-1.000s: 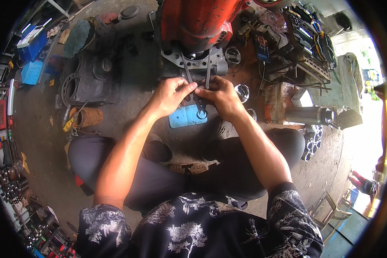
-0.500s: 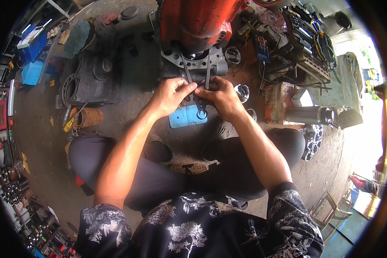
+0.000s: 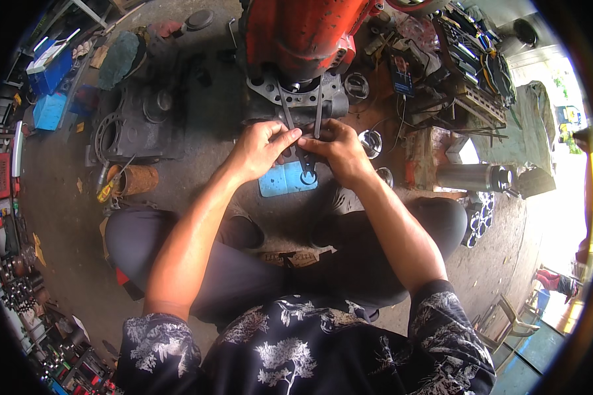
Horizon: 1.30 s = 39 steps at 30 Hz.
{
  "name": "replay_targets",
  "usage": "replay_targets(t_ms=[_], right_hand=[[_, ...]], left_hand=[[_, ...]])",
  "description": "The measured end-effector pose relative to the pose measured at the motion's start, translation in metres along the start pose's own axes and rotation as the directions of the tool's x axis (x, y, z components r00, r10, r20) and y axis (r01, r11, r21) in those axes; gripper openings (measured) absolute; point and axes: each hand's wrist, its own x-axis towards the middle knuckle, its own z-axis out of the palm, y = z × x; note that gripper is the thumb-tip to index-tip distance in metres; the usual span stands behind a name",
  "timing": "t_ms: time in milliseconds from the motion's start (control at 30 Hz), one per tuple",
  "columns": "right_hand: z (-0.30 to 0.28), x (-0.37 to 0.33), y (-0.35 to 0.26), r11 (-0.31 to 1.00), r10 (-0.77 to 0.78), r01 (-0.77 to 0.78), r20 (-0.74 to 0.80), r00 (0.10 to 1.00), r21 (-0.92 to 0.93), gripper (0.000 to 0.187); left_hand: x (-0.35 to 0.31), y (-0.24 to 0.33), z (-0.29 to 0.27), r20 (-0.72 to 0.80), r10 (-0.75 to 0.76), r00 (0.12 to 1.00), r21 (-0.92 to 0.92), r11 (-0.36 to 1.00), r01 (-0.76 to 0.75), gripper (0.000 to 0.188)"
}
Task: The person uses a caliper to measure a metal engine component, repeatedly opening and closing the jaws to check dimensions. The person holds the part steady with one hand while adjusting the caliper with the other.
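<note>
My left hand [image 3: 258,150] is closed on a long dark wrench [image 3: 287,110], thumb pressed along it. The wrench slants up to a bolt or shaft end [image 3: 296,85] beneath a red machine casing [image 3: 296,33]. Below the hands shows a dark ring-shaped end [image 3: 308,177], over a blue sheet [image 3: 280,182]; it seems to belong to this wrench. My right hand [image 3: 341,150] grips a second straight metal bar, apparently another wrench [image 3: 319,113], whose upper end meets the flat holed flange [image 3: 270,89]. The thumbs nearly touch. My fingers hide the middle of both tools.
On the left lie a grey engine casting [image 3: 141,131] and a rusty can [image 3: 138,179] with a yellow-handled tool. To the right are pistons [image 3: 370,142], a steel flask [image 3: 471,176], a phone [image 3: 402,72] with a cable, and a rack of tools [image 3: 474,59].
</note>
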Motion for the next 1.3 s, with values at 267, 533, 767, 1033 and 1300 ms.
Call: replay_targets(t_ms=[267, 533, 767, 1033, 1300], right_hand=[[0.0, -0.0021, -0.0046, 0.999, 0.009, -0.008, 0.025, 1.0, -0.047, 0.056], [-0.0004, 0.0029, 0.0025, 1.0, -0.018, 0.018, 0.011, 1.0, 0.024, 0.053], [0.0014, 0.001, 0.0028, 1.0, -0.014, 0.014, -0.002, 1.0, 0.009, 0.049], [0.0022, -0.0011, -0.0033, 1.0, -0.009, 0.009, -0.002, 1.0, -0.011, 0.048], [0.0009, 0.0029, 0.0025, 1.0, -0.026, 0.026, 0.002, 1.0, 0.017, 0.05]], left_hand=[[0.0012, 0.0, 0.0003, -0.008, 0.005, 1.0, -0.002, 1.0, -0.005, 0.043], [-0.0002, 0.0004, 0.001, -0.019, -0.009, 1.0, -0.027, 1.0, 0.008, 0.043], [-0.0008, 0.0002, -0.0008, 0.003, -0.009, 1.0, 0.025, 1.0, 0.009, 0.044], [0.0013, 0.0001, -0.0003, -0.013, 0.001, 1.0, 0.001, 1.0, -0.001, 0.043], [0.0006, 0.0014, 0.0003, -0.024, -0.005, 1.0, -0.02, 1.0, 0.004, 0.042]])
